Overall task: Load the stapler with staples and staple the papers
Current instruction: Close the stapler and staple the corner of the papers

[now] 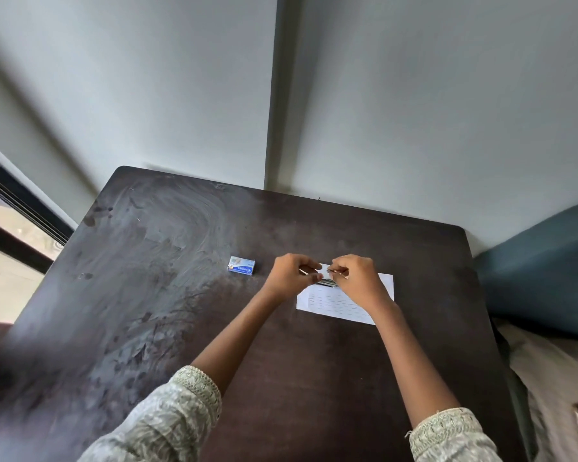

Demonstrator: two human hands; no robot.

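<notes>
On the dark wooden table, which is pushed up against a plain grey wall and smeared with dusty wipe marks, a little blue staple box sits by itself just left of the hands, with the white lined paper flat on the right half. Both the left hand and right hand are pinched narrow around something small and metallic right above the paper's far edge, too hidden to say for sure it's the stapler. Off to the right there's a blue cushion, and a window frame cuts the left edge.
</notes>
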